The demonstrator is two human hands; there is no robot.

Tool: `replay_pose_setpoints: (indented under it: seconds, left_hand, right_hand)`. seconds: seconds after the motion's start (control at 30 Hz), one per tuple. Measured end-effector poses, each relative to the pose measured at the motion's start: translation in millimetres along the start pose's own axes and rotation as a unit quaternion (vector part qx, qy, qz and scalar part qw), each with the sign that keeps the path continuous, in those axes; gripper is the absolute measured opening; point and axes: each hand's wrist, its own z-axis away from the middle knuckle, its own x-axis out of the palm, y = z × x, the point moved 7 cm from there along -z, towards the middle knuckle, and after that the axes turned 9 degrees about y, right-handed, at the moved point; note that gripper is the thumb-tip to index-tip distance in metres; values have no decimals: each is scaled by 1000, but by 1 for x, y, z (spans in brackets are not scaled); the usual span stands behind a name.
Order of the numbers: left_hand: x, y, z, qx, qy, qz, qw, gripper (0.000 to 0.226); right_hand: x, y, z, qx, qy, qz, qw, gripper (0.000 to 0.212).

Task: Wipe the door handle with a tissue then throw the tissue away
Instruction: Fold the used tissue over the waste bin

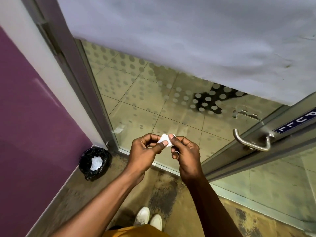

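White tissue (165, 139) pinched between fingers of left hand (145, 151) and right hand (185, 153), door handle (251, 141) well apart.

Door handle (251, 141), at 3 o'clock: brushed metal, satin sheen, smooth; door (153, 93): clear glass with matt frosted dots and a matt frosted upper band, in a dull grey metal frame. Tissue (165, 140), centre: white soft paper, matt. Bin (94, 161), at 8 o'clock: glossy crinkled black plastic liner holding crumpled white paper; wall (34, 108): matt purple paint; floor (164, 194): worn, stained, rough.
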Motion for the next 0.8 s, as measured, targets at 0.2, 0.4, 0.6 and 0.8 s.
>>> replay_pose_setpoints:
  seconds: [0.2, 0.4, 0.6, 0.8]
  left_hand:
    - [-13, -10, 10, -35, 15, 35, 999, 8]
    - [-34, -28, 19, -40, 47, 3, 998, 7]
    - [-80, -45, 27, -15, 124, -55, 991, 13]
    - [-142, -59, 27, -21, 203, -102, 974, 10]
  right_hand:
    - [5, 13, -3, 56, -107, 21, 992, 19]
    - [15, 31, -5, 64, -188, 64, 978, 26]
    - [50, 63, 5, 73, -247, 119, 959, 9]
    - [106, 98, 19, 72, -299, 195, 932, 10]
